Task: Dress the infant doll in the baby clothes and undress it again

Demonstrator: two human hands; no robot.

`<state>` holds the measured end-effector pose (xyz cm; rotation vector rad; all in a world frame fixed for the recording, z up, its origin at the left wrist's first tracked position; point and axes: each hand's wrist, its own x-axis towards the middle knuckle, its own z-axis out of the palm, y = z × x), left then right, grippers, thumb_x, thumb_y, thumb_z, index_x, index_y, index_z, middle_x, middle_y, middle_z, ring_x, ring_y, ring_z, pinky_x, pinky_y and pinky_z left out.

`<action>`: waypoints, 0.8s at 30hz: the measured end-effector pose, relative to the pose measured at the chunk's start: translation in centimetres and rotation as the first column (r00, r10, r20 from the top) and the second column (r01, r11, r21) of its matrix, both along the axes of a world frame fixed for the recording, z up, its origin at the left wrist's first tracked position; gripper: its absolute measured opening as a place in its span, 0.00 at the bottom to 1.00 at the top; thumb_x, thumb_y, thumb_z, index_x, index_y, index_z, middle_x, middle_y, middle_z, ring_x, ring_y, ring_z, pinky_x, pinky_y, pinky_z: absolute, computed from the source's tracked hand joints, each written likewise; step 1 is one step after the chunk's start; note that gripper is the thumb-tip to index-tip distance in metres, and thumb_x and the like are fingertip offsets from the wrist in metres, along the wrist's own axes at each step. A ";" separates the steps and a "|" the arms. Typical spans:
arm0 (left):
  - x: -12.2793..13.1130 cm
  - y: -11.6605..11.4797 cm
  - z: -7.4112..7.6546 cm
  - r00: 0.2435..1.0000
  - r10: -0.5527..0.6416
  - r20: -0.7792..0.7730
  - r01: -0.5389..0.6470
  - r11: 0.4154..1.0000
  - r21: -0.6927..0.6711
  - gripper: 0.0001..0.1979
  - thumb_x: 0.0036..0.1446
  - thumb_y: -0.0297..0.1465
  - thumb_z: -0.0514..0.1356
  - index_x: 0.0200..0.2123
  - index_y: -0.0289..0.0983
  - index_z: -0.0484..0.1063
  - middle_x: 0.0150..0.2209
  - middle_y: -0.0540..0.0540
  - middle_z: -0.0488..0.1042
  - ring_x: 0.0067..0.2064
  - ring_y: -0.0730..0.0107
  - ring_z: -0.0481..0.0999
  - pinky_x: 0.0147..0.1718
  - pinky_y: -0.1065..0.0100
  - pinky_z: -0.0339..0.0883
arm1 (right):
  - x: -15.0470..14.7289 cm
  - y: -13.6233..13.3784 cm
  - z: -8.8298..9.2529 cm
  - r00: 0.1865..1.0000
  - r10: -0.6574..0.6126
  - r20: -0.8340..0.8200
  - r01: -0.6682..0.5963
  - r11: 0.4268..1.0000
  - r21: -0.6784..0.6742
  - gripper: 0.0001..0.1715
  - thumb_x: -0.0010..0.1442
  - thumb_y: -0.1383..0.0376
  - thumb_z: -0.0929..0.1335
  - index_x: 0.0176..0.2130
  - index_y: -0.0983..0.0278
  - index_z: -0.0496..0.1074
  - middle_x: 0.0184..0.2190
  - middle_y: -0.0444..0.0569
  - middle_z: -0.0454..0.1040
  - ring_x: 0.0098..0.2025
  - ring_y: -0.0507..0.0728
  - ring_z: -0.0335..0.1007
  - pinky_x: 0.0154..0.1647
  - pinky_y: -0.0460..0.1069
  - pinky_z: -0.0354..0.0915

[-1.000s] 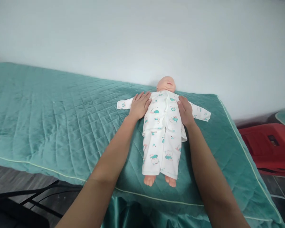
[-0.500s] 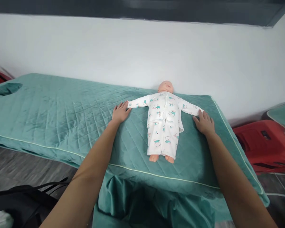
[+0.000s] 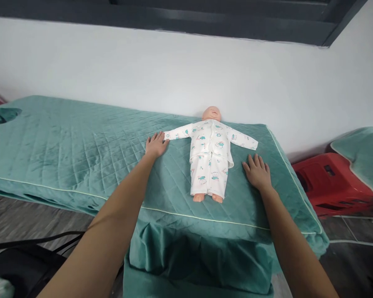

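Observation:
A baby doll (image 3: 211,112) lies face up on the green quilted bed cover (image 3: 65,140), head toward the wall and bare feet toward me. It wears a white printed jacket (image 3: 207,138) and matching trousers (image 3: 207,178), both sleeves spread out sideways. My left hand (image 3: 156,145) rests flat beside the cuff of the sleeve on the left, its fingertips at the cuff's edge. My right hand (image 3: 257,170) lies on the cover with fingers spread, a little below the other cuff and apart from it. The doll's hands are hidden in the sleeves.
A white wall (image 3: 143,66) runs along the bed's far side. Red plastic stools (image 3: 332,182) stand at the right, one under a green cloth (image 3: 363,161). A face hole (image 3: 3,116) is at the bed's left end. A black bag (image 3: 21,269) sits at lower left.
My right hand has drawn back from the sleeve cuff toward me and now lies clear of it. My left hand stays by its cuff. The view has shifted slightly.

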<state>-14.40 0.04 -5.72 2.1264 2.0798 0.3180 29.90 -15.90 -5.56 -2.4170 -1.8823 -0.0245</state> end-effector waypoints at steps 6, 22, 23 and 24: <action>0.4 -0.7 0.5 1.000 0.016 0.011 -0.016 1.000 -0.009 0.37 0.68 0.47 0.37 0.74 0.34 0.47 0.75 0.43 0.47 0.76 0.55 0.44 0.72 0.45 0.37 | -2.2 -6.4 0.0 0.990 0.110 0.089 -0.116 0.991 0.069 0.37 0.74 0.50 0.51 0.71 0.64 0.56 0.74 0.57 0.52 0.75 0.66 0.46 0.71 0.64 0.50; -5.9 -28.9 -4.2 0.996 0.070 -0.059 -0.058 0.979 0.194 0.28 0.71 0.42 0.44 0.71 0.43 0.56 0.74 0.45 0.51 0.76 0.56 0.44 0.73 0.45 0.39 | -10.2 -28.0 -9.3 0.851 0.479 -0.215 -0.371 0.838 0.401 0.38 0.71 0.60 0.59 0.75 0.53 0.42 0.74 0.53 0.49 0.73 0.75 0.49 0.64 0.78 0.57; -7.4 -30.1 -5.0 0.978 0.207 -0.035 -0.195 0.957 0.214 0.28 0.71 0.40 0.45 0.71 0.40 0.57 0.75 0.43 0.49 0.76 0.56 0.42 0.73 0.46 0.41 | -10.8 -28.6 -10.0 0.819 0.507 -0.269 -0.386 0.833 0.396 0.40 0.70 0.62 0.60 0.75 0.51 0.43 0.73 0.52 0.52 0.72 0.75 0.52 0.64 0.77 0.59; -9.0 -31.1 -5.8 0.932 0.363 -0.011 -0.351 0.907 0.231 0.29 0.70 0.39 0.46 0.70 0.37 0.57 0.75 0.39 0.46 0.77 0.56 0.40 0.72 0.47 0.43 | -11.5 -29.0 -10.5 0.767 0.551 -0.328 -0.426 0.820 0.381 0.40 0.69 0.63 0.62 0.74 0.49 0.45 0.71 0.52 0.58 0.70 0.74 0.57 0.63 0.76 0.62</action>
